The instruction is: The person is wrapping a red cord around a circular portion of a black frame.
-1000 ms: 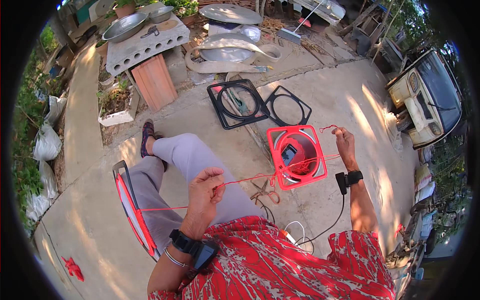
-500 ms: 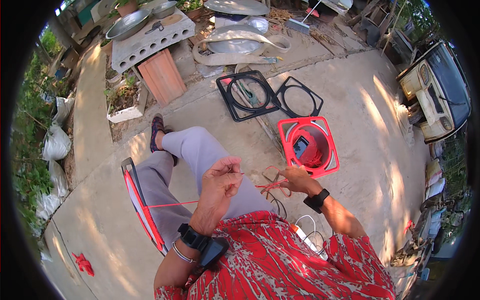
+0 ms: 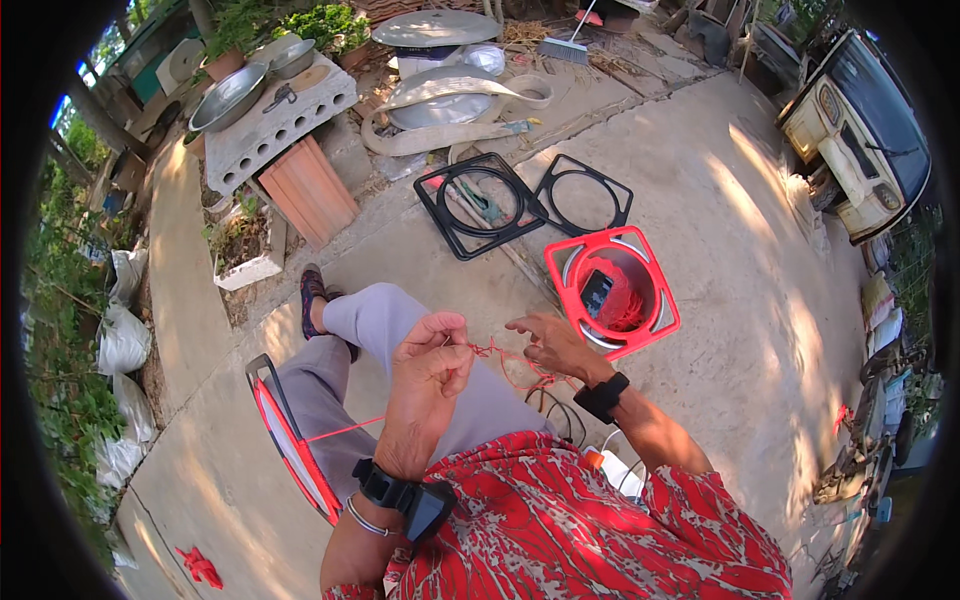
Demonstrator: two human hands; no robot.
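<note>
Here the left hand [image 3: 432, 362] is raised over the lap, fingers curled narrow and pinching a red string [image 3: 490, 350]. The right hand [image 3: 552, 343] is just beside it at the right, palm down, fingers spread half wide (the string passes under them, a loop hanging below). Farther right, a red square frame [image 3: 612, 290] lies on the concrete floor [image 3: 740, 260].

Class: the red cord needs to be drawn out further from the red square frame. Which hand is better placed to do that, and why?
Probably the right hand: it is open, lies nearer the red square frame, and touches the red cord. The left hand is busy pinching the cord.
</note>
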